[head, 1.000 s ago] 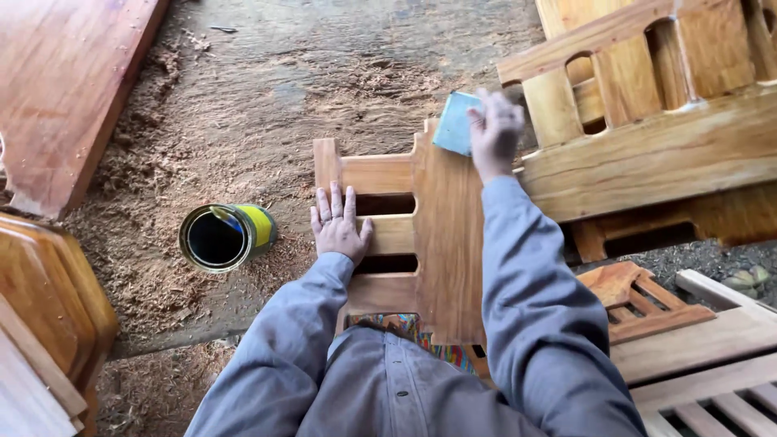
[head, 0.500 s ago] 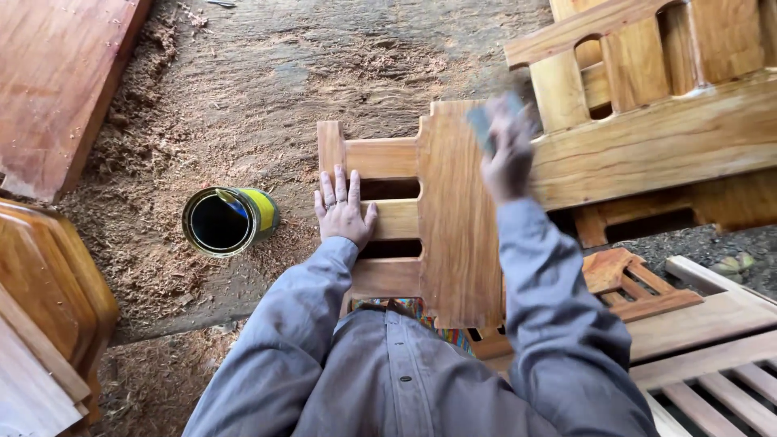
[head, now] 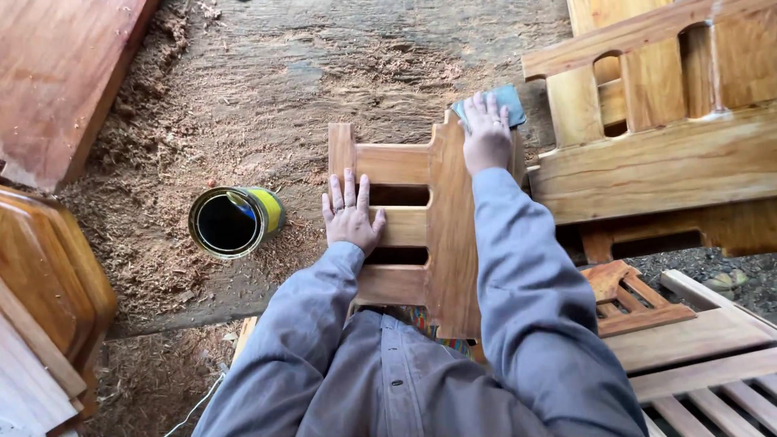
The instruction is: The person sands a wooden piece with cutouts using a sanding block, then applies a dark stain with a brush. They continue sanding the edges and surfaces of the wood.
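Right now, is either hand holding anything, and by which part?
The right hand presses a blue-grey sanding pad flat on the wooden frame's far end, palm on top. The left hand lies open on a slat, gripping nothing.

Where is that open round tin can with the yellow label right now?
The open round tin can lies on the sawdust-strewn floor, to the left of the left hand, which rests flat on the slatted wooden panel.

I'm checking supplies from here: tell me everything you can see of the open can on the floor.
The can is a small round metal tin, lid off, its inside dark. Its side wears a yellow-green and blue label. It seems tipped slightly, mouth toward the camera, on the sawdust-strewn floor, left of the wooden slatted piece. Nothing touches it; the left hand lies nearest.
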